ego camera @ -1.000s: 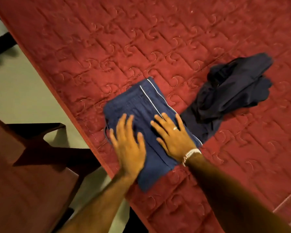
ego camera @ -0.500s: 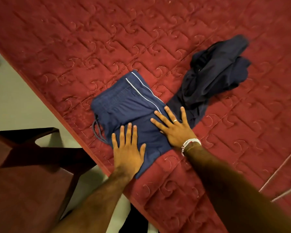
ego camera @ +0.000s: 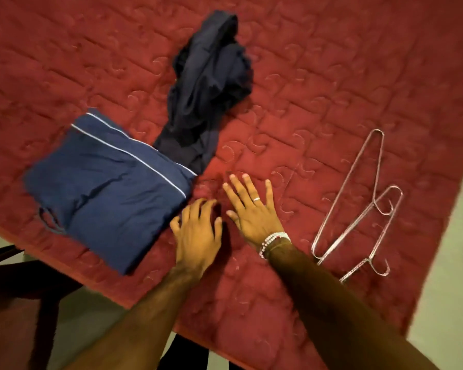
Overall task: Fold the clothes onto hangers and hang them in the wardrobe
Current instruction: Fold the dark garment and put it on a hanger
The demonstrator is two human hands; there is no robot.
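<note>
Wire hangers (ego camera: 345, 232) partly behind right forearm (ego camera: 332, 303); left hand (ego camera: 198, 236) and right hand (ego camera: 254, 212) open-fingered, empty.

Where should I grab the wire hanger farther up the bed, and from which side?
Pinch the farther hanger mid-length on its long left bar, right hand fingers coming down from the left. That stretch faces the hand and lies clear of the nearer hanger, which crosses the hook end.

Red quilted bed cover (ego camera: 332, 76) is spread over most of the frame. Pale floor (ego camera: 455, 289) is seen at right edge and bottom. Dark wooden furniture (ego camera: 11, 316) is seen lower left, kind unclear.
</note>
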